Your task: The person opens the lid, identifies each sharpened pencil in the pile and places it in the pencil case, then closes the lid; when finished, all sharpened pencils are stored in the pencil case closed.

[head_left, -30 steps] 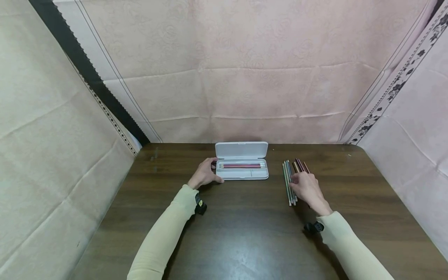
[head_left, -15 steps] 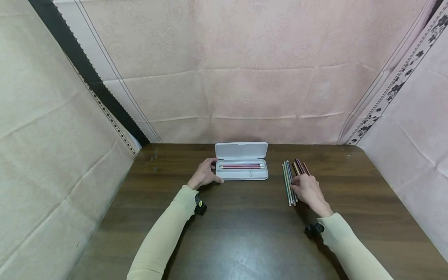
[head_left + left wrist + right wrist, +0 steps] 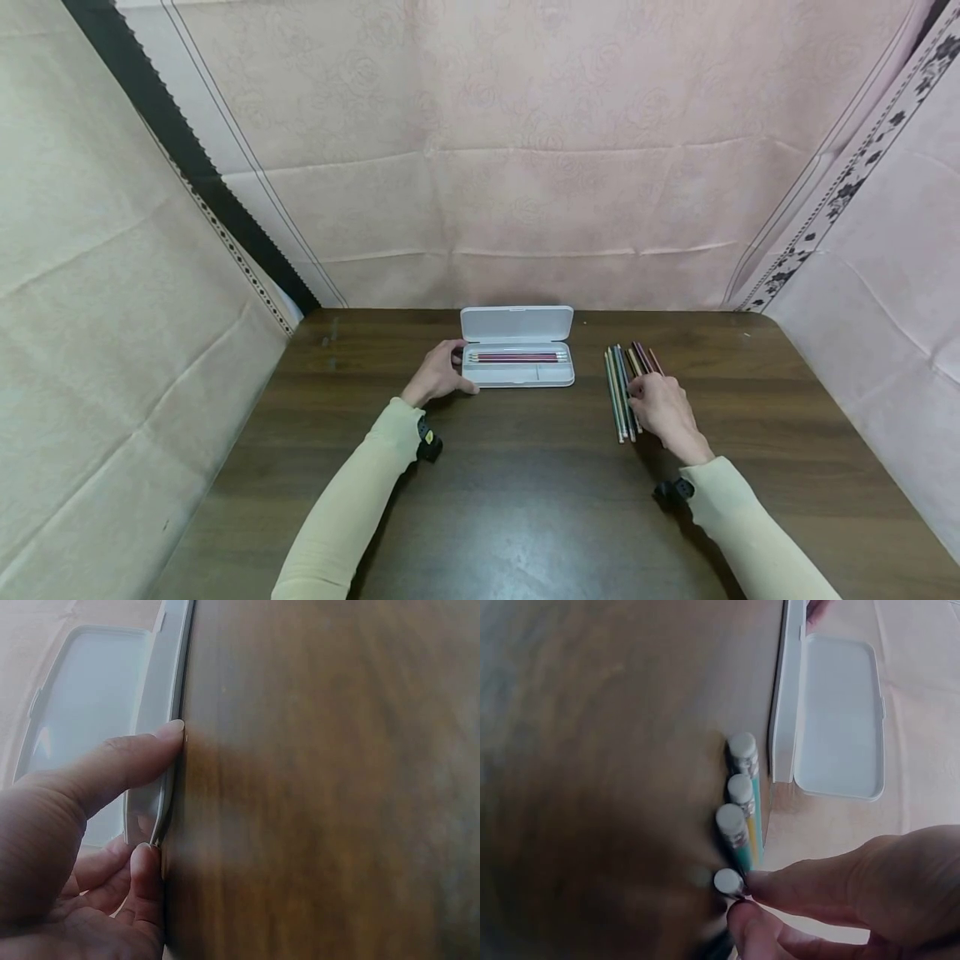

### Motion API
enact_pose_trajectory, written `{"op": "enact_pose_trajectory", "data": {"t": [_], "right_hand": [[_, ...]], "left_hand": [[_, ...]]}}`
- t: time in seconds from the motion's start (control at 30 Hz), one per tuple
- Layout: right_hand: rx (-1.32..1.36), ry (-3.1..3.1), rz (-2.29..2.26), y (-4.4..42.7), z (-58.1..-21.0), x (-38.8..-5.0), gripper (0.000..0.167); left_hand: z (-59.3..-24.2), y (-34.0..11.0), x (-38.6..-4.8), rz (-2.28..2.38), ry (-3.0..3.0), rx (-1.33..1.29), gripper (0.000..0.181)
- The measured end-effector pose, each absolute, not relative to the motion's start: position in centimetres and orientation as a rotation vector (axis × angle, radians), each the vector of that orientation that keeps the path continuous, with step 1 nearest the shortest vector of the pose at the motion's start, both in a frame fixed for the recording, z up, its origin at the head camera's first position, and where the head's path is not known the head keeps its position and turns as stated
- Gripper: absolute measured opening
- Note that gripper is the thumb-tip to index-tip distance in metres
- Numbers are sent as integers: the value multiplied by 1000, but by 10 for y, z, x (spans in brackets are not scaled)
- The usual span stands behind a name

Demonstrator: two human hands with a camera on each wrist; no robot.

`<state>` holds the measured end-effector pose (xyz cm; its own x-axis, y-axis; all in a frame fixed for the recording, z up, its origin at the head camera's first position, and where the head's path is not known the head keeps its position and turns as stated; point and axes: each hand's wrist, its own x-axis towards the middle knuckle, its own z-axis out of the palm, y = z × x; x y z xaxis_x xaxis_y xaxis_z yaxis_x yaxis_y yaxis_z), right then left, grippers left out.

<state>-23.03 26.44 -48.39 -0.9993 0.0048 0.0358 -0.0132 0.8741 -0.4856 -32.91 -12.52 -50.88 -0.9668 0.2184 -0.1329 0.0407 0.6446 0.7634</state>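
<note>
A white pencil case (image 3: 555, 384) lies with its lid (image 3: 517, 323) raised, and a few pencils (image 3: 517, 357) rest in its back part. My left hand (image 3: 437, 373) holds the case's left end, thumb on the front edge and fingers round the end, as the left wrist view shows. Several loose pencils (image 3: 615, 392) in green, blue, gold and dark red tones lie to the right of the case. Over them is my right hand (image 3: 663, 408). In the right wrist view its thumb and finger pinch a white-ended pencil (image 3: 727, 882); most of that pencil is hidden.
Everything lies on a dark brown wooden table (image 3: 517, 483). A pale cloth (image 3: 510, 167) hangs behind its far edge, with further cloths at left (image 3: 112, 333) and right (image 3: 885, 317).
My right hand has shifted very slightly to the right, and the loose pencils beside its fingers have spread a little. The left hand and the case look still.
</note>
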Motion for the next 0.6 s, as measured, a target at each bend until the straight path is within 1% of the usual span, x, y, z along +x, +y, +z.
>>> {"op": "enact_pose_trajectory", "data": {"t": [0.4,0.5,0.6], "right_hand": [[-37,-3027,783,264,-484,-233,21],[-49,-3021,787,263,-484,-234,18],[-59,-3012,785,262,-484,-234,7]], "left_hand": [[-508,-125,-329,1239,2649,213,96],[-507,-125,-328,1236,2650,207,96],[-507,-125,-328,1228,2652,203,96]]}}
